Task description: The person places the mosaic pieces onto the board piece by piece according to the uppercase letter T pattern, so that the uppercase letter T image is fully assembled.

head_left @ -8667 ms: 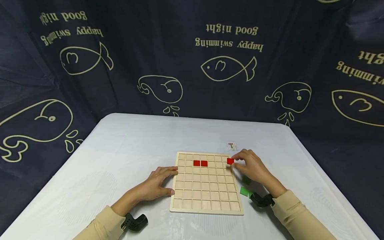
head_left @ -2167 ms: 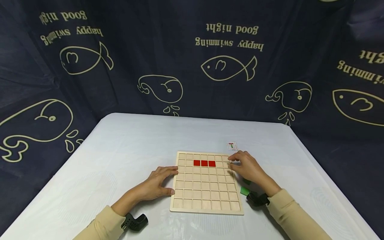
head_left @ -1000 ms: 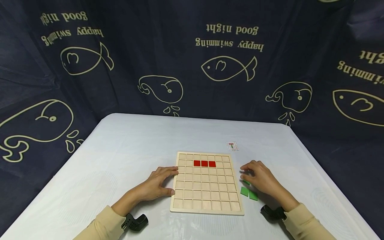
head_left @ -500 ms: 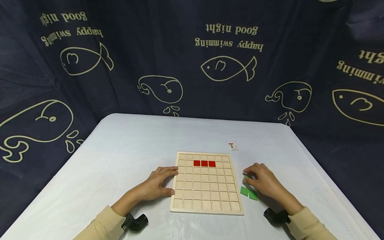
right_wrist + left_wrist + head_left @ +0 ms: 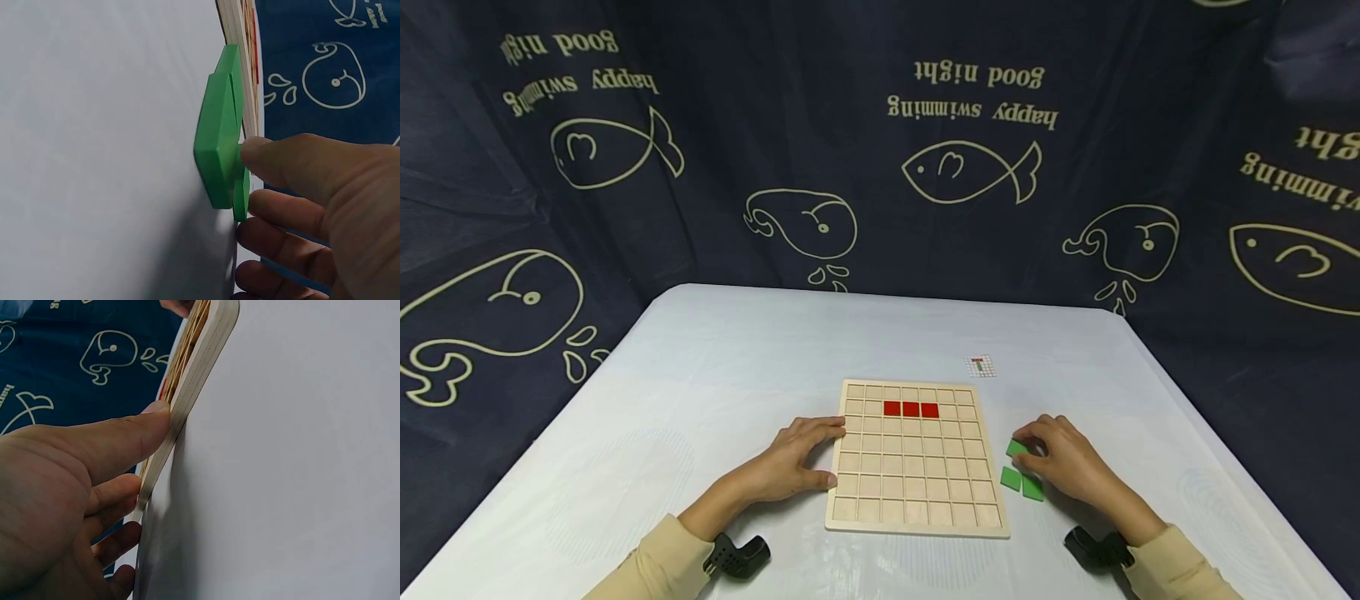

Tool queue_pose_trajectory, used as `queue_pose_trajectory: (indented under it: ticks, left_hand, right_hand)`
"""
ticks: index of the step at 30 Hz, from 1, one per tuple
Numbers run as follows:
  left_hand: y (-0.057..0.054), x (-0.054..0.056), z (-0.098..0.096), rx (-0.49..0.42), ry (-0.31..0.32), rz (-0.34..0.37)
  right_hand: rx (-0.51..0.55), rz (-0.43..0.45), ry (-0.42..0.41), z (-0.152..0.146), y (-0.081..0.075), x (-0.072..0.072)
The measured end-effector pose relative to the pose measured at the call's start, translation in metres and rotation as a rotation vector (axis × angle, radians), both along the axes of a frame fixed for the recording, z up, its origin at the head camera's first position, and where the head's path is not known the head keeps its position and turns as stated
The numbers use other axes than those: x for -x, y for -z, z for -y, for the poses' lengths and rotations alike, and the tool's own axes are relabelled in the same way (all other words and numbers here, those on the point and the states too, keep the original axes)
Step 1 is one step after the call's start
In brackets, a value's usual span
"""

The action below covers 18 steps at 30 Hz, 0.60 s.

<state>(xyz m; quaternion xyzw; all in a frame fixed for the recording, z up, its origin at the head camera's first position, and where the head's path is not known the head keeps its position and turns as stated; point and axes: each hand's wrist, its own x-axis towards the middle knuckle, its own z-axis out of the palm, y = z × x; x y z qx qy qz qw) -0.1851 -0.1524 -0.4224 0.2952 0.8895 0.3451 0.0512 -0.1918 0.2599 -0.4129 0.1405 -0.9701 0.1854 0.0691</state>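
A wooden grid board (image 5: pixel 891 463) lies on the table with three red tiles (image 5: pixel 911 409) in a row near its far side. My left hand (image 5: pixel 786 462) rests against the board's left edge, thumb and fingers spread apart; in the left wrist view the thumb touches the board's rim (image 5: pixel 199 369). To the right of the board, my right hand (image 5: pixel 1060 454) pinches the farthest green tile (image 5: pixel 1017 448) between thumb and index finger, at table level. Two more green tiles (image 5: pixel 1011 478) lie just nearer. In the right wrist view, a green tile (image 5: pixel 215 140) partly hides the pinched one.
Beyond the board's far right corner lies a small card (image 5: pixel 981 366) printed with a grid and a red-and-green T. A white cloth covers the table (image 5: pixel 760 342). Dark fabric (image 5: pixel 880 242) with fish and whale drawings hangs behind it.
A third red tile has gone into the row on the board. My right hand has since moved right and down to the green tiles, its fingers closing on one. The left hand stays put.
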Motion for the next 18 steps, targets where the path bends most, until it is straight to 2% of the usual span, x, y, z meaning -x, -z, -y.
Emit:
queue_pose_trajectory:
  ticks: [18]
  left_hand:
    - [0.0006,0.0001,0.0001,0.005,-0.001,-0.005]
  right_hand:
    - [-0.01,-0.008,0.017,-0.0029,0.0028,-0.0033]
